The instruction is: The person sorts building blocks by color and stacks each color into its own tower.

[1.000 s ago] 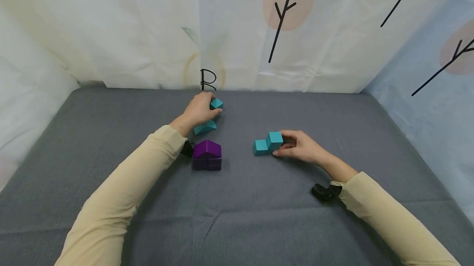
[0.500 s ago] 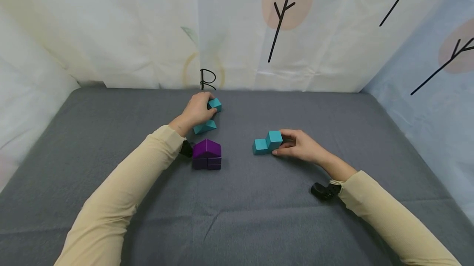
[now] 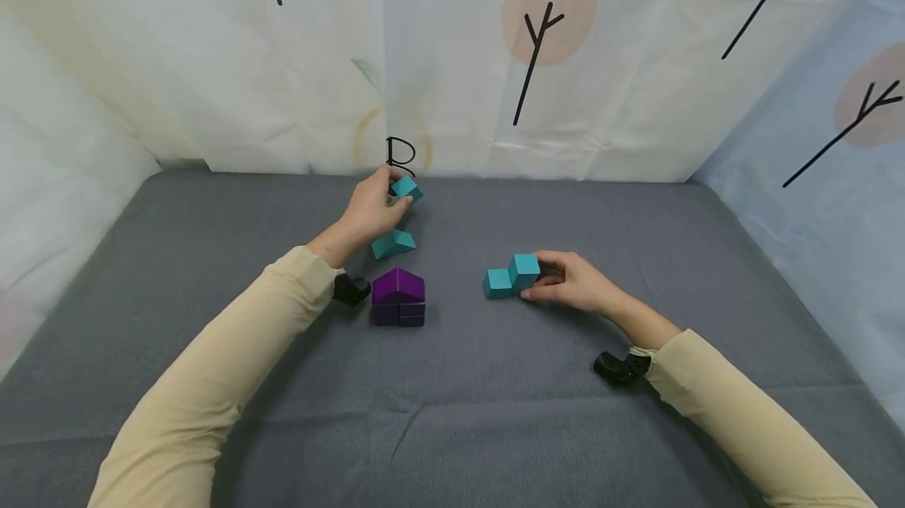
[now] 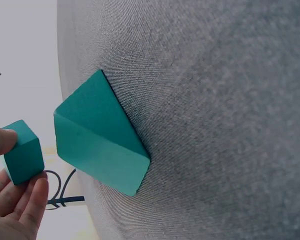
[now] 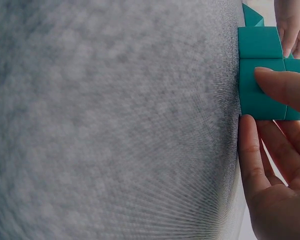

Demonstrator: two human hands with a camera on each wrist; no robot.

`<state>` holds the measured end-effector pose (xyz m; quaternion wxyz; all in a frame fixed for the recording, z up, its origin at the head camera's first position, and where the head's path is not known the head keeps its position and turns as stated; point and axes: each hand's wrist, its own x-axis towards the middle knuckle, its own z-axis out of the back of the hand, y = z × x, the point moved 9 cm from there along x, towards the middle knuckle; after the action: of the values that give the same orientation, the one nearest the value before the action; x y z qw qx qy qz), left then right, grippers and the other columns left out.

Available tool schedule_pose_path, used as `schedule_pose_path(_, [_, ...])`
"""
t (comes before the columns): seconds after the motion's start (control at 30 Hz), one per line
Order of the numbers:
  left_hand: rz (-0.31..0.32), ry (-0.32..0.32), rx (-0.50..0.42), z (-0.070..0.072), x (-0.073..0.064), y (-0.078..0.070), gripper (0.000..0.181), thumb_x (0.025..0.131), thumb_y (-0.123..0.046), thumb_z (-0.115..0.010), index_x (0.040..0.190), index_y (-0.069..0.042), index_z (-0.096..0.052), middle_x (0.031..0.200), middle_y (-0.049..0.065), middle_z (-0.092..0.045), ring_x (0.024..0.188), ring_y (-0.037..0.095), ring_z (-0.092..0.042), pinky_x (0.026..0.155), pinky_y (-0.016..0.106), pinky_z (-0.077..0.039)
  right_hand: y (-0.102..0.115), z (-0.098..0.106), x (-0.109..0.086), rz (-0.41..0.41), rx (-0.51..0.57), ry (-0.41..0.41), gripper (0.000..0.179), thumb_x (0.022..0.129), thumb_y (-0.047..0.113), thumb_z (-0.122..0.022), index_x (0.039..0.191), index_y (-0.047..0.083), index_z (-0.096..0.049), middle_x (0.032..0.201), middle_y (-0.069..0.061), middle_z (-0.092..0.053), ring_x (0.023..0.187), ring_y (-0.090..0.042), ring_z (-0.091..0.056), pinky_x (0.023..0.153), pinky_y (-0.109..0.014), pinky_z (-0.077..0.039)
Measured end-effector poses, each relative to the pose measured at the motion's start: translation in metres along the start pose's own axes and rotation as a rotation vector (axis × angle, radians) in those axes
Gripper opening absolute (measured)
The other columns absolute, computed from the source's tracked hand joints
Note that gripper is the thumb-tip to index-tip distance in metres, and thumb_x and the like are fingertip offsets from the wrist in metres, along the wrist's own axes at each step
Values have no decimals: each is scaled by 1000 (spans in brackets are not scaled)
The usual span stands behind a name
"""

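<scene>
My left hand [image 3: 369,208] pinches a small teal block [image 3: 406,188] near the far edge of the table, thumb on one side and fingers on the other. In the left wrist view this block [image 4: 24,152] shows beyond a teal triangular block [image 4: 102,135] lying on the cloth. My right hand [image 3: 583,282] grips a stepped group of teal blocks. One cube [image 3: 498,283] stands at its left, and another cube [image 3: 525,268] sits higher beside the fingertips. In the right wrist view, the thumb [image 5: 282,87] lies across the lower block [image 5: 260,102], with fingers against its side.
A little purple house of blocks [image 3: 398,296] stands left of centre, near the left wrist's black camera [image 3: 351,289]. Grey cloth [image 3: 452,414] covers the table. Pale printed fabric walls [image 3: 452,60] rise behind and at the sides.
My left hand has raised the small teal block slightly and tilted it. The right hand and its teal blocks have stayed in place. The head view has shifted a little.
</scene>
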<state>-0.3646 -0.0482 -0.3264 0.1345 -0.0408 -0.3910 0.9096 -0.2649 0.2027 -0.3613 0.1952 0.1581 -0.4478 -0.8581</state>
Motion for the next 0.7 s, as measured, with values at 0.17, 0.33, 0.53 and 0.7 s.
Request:
schedule_pose_path(0.17, [-9,-38,-47,8,-6,2,45,100,-17,-50,139,-3,-35,136,21,-46,121,37,-49,97,44,-45,0,0,1,20,-2,-6,33,84,4,-71,114,-1,-59,115,-19,-62,98,-26,-68,76,-24,-54])
schedule_pose_path(0.33, [-63,-91,-66,19,-13,-1,55,98,-14,-53,147,-4,-29,141,22,-43,121,38,-49,100,45,-43,0,0,2,23,-9,-5,33,84,4,-72,113,0,-59,114,-18,-62,97,-24,-68,76,-24,-53])
schedule_pose_path(0.53, [-139,-144,-72,26,-20,-4,51,97,-12,-55,145,-3,-37,137,21,-48,121,36,-50,104,45,-42,-1,0,4,19,-15,-5,32,84,5,-72,113,0,-59,113,-18,-62,97,-24,-68,76,-24,-53])
schedule_pose_path(0.7, [-161,-156,-130,31,-26,-6,46,95,-11,-59,139,-2,-45,132,19,-52,120,34,-52,103,43,-44,-3,0,5,12,-11,-11,33,84,4,-72,114,-1,-59,114,-20,-62,98,-26,-67,77,-23,-53])
